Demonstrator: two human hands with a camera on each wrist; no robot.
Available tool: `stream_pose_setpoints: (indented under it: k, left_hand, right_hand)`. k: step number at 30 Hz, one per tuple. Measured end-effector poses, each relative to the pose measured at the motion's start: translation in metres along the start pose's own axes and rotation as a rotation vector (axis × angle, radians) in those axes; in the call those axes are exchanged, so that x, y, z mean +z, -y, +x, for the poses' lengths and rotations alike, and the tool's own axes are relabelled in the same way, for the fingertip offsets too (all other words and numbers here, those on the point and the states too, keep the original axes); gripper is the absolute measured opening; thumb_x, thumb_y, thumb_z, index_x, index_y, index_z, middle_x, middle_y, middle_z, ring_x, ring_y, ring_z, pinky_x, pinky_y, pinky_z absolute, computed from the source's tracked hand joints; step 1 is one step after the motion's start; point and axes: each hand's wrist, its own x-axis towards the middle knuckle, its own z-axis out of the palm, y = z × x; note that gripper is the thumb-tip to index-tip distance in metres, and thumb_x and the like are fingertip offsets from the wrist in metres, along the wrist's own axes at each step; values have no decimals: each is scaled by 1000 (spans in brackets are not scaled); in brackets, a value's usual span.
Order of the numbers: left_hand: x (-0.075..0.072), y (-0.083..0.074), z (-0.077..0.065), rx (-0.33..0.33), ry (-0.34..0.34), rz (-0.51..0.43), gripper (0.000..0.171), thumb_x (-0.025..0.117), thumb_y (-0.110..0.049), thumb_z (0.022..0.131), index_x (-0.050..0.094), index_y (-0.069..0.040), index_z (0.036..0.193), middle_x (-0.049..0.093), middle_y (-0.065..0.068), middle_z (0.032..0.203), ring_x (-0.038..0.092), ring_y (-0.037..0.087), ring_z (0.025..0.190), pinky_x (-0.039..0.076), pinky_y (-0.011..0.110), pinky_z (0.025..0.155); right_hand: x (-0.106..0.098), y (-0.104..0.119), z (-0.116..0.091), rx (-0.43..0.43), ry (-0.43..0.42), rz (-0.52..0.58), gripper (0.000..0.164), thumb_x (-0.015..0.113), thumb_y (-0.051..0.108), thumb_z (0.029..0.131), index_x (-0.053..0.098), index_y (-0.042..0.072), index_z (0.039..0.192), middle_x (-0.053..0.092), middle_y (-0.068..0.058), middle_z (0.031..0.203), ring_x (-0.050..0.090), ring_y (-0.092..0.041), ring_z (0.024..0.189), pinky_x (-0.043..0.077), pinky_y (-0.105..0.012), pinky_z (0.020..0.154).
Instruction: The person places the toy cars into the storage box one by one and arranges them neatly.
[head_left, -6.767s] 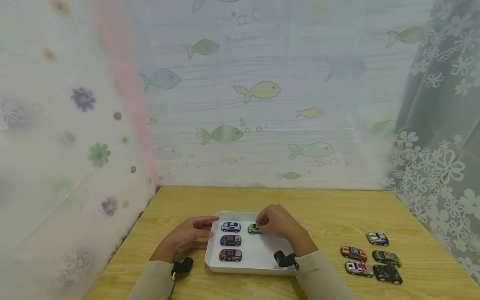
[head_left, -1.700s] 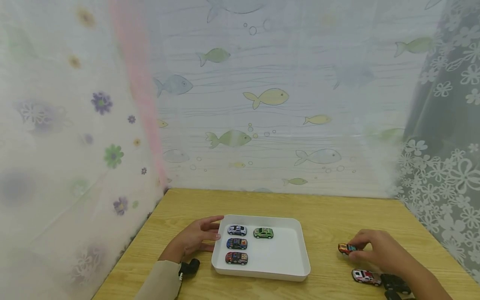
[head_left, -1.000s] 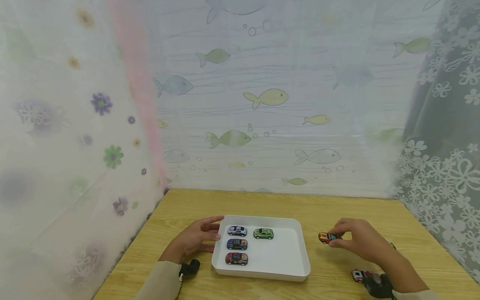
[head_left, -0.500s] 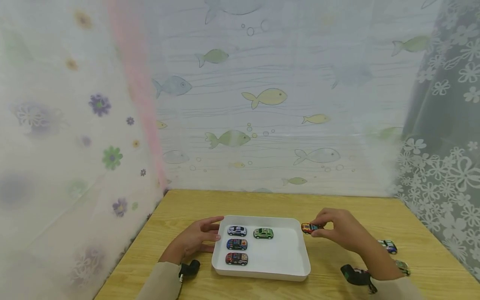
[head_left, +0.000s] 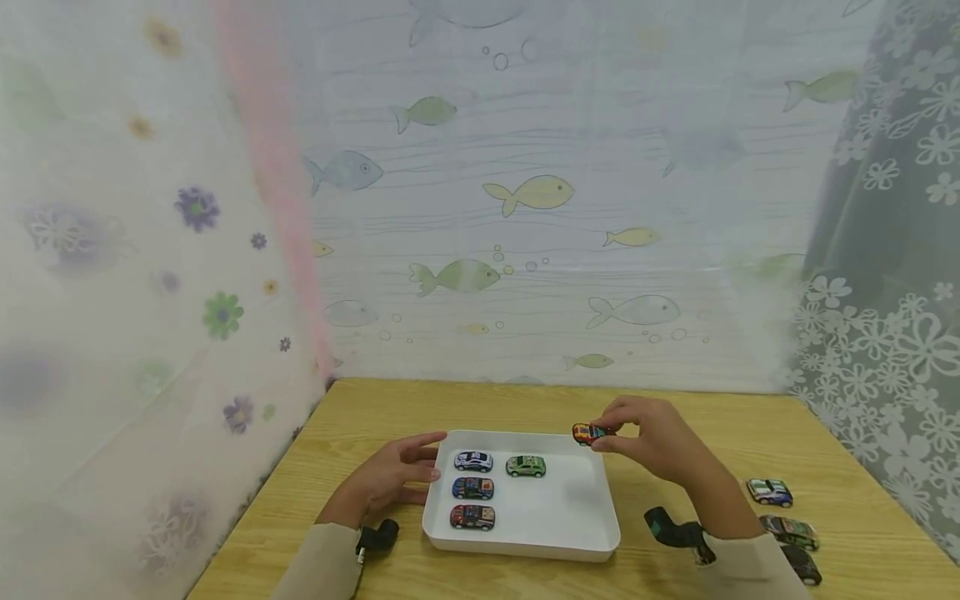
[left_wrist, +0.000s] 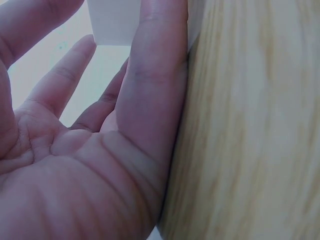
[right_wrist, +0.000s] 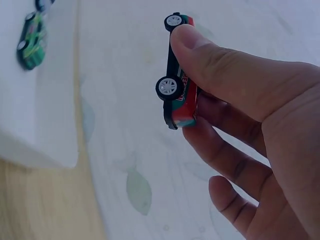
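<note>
My right hand [head_left: 654,437] pinches a red and yellow toy car [head_left: 587,433] between thumb and fingers, above the far right corner of a white tray [head_left: 551,521]. In the right wrist view the held car [right_wrist: 183,102] shows its white-hubbed wheels and dark underside. My left hand [head_left: 384,482] rests on the table with straight fingers against the tray's left wall. Inside the tray, a white car [head_left: 473,461], a blue car [head_left: 472,487] and a red and black car [head_left: 472,517] form a left column. A green car [head_left: 526,466] sits right of the white one.
Right of the tray, a white, green and blue car [head_left: 769,492], a dark green car [head_left: 790,531] and a black car [head_left: 802,564] stand on the wooden table [head_left: 420,400]. My right sleeve hides part of that area. A fish-print curtain [head_left: 525,292] hangs behind the table.
My right hand let go of the green car in the tray, took the red and yellow car from the right-hand group and carried it left and up to the tray. My left hand stays at the tray.
</note>
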Motion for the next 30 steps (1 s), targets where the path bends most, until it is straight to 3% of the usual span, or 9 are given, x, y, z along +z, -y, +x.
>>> stream_pose_setpoints:
  k: [11,22,30]
  left_hand:
    - [0,-2,-1,0,5,18,77,73,-8,96,36,-17,163,46,24,156,65,32,123,61,52,91]
    - [2,1,-5,3,-9,16,75,73,-9,97,37,-19,162,45,24,157,64,32,124,61,52,91]
    - [9,2,-10,8,-10,20,73,71,-10,98,37,-19,162,46,23,157,63,32,126,61,52,92]
  right_hand:
    - [17,15,17,-27,-45,75,19,88,33,82,82,30,100,71,18,97,66,-8,87,56,-26,70]
    - [47,23,22,-30,61,82,18,89,25,81,83,28,98,72,16,95,65,-5,85,56,-28,73]
    - [62,30,18,21,109,36,17,87,31,83,83,25,99,72,14,93,62,-3,81,53,-22,68]
